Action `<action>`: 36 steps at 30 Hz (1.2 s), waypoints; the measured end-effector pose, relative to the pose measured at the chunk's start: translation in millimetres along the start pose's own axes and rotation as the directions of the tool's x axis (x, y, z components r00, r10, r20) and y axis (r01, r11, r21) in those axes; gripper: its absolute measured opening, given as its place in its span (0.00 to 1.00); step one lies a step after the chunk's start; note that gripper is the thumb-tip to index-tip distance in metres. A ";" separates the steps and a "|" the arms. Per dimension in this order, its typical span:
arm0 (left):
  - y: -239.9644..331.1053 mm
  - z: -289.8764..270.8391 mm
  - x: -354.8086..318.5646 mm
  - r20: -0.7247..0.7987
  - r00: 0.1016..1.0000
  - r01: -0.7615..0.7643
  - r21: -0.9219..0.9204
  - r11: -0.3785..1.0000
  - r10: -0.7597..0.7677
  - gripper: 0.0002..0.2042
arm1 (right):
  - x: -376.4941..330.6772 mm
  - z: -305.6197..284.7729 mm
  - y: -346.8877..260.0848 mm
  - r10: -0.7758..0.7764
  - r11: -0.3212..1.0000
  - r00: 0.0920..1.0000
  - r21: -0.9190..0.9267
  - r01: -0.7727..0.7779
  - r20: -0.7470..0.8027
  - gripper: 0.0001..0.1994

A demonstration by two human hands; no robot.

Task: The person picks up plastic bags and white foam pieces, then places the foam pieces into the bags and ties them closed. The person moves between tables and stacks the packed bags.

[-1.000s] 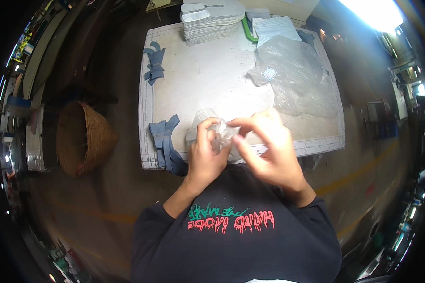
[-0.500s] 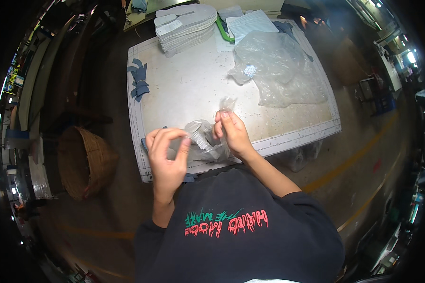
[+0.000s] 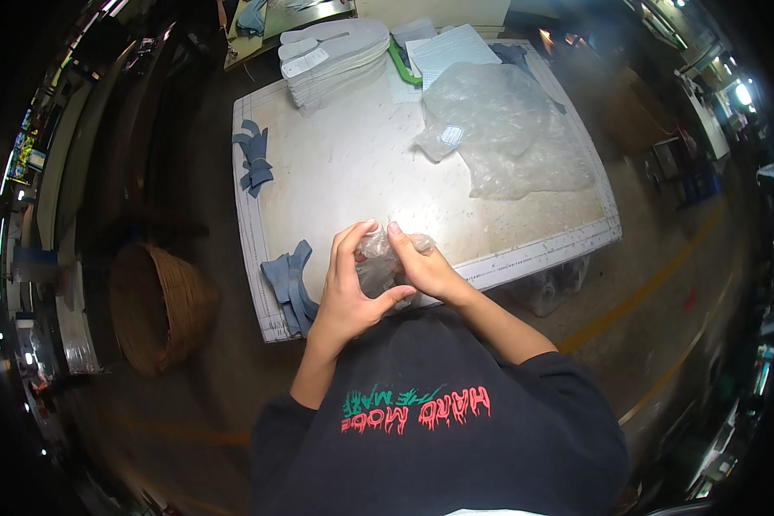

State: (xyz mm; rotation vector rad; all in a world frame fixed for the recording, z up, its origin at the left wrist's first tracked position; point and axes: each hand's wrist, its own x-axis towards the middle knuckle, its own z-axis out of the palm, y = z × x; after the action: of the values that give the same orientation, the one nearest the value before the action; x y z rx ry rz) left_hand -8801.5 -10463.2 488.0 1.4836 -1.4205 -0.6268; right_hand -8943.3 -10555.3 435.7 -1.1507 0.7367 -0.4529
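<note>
Head view: left hand [image 3: 344,291] cups, right hand [image 3: 428,272] grips a crinkled, translucent bag [image 3: 377,273].

Red-green lettering [image 3: 458,409] on black shirt [image 3: 439,469]; labels [image 3: 452,135] on plastic bag [image 3: 512,112], stack [image 3: 340,82]; print along table edge [image 3: 525,268].

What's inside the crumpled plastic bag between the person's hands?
Only greyish, cloudy folds of the plastic bag show; no contents can be made out. The left hand and right hand partly cover it, so anything behind them is hidden.
</note>
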 end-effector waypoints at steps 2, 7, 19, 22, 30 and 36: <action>-15.2 14.1 -3.2 -0.073 0.996 0.051 -0.129 0.990 -0.060 0.28 | -1.9 -3.4 -3.7 -0.154 0.949 0.981 0.295 0.114 0.117 0.23; -50.9 3.3 -7.8 0.082 0.997 0.001 0.019 1.000 -0.003 0.13 | -6.1 -24.8 -11.1 -0.362 0.859 0.855 -0.223 0.460 0.371 0.11; -64.6 10.4 4.1 0.320 0.850 0.525 -0.592 0.612 -0.419 0.16 | -1.2 -13.1 -2.6 -0.784 0.098 0.576 -0.871 0.482 0.231 0.11; -64.8 20.9 11.3 0.172 0.870 0.446 -0.672 0.591 -0.461 0.11 | 1.6 -12.0 -7.4 -0.847 -0.028 0.490 -0.938 0.345 0.205 0.12; -129.7 29.6 32.1 -0.201 0.858 0.269 -0.609 0.746 -0.473 0.13 | -3.3 -25.3 6.9 -0.701 0.029 0.655 -0.907 0.421 0.282 0.07; -193.3 15.8 39.5 -0.314 0.735 0.497 -0.353 0.793 -0.601 0.16 | -26.4 -66.7 29.6 -0.380 0.353 0.838 -0.776 0.523 0.392 0.06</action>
State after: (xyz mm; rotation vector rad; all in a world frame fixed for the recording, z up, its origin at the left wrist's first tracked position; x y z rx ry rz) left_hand -8718.4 -10530.5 321.4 1.7159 -0.5284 -0.7612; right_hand -9011.1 -10570.7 401.3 -2.4002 0.4743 -0.4501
